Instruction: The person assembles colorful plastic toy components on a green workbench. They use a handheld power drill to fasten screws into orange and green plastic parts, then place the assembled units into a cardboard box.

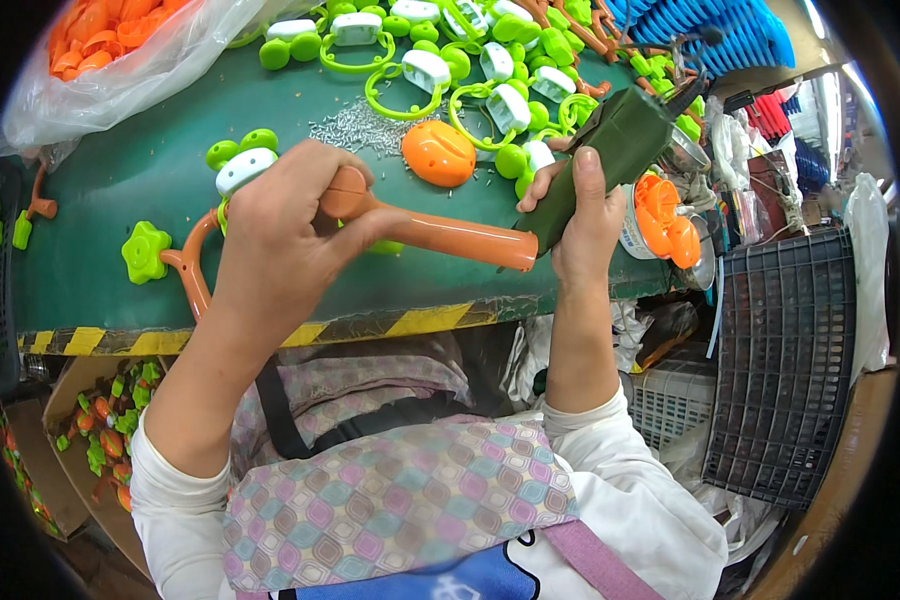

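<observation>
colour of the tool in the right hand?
The tool in the right hand is dark olive green; best seen in the head view.

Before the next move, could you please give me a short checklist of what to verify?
1. Left hand gripping the brown plastic branch piece: ok.
2. Right hand gripping the dark-green power tool: ok.
3. Tool's tip seated: cannot tell, hidden.
4. Silver screws all in one heap: not ok, some lie scattered.
5. Orange oval shell apart from both hands: ok.
</observation>
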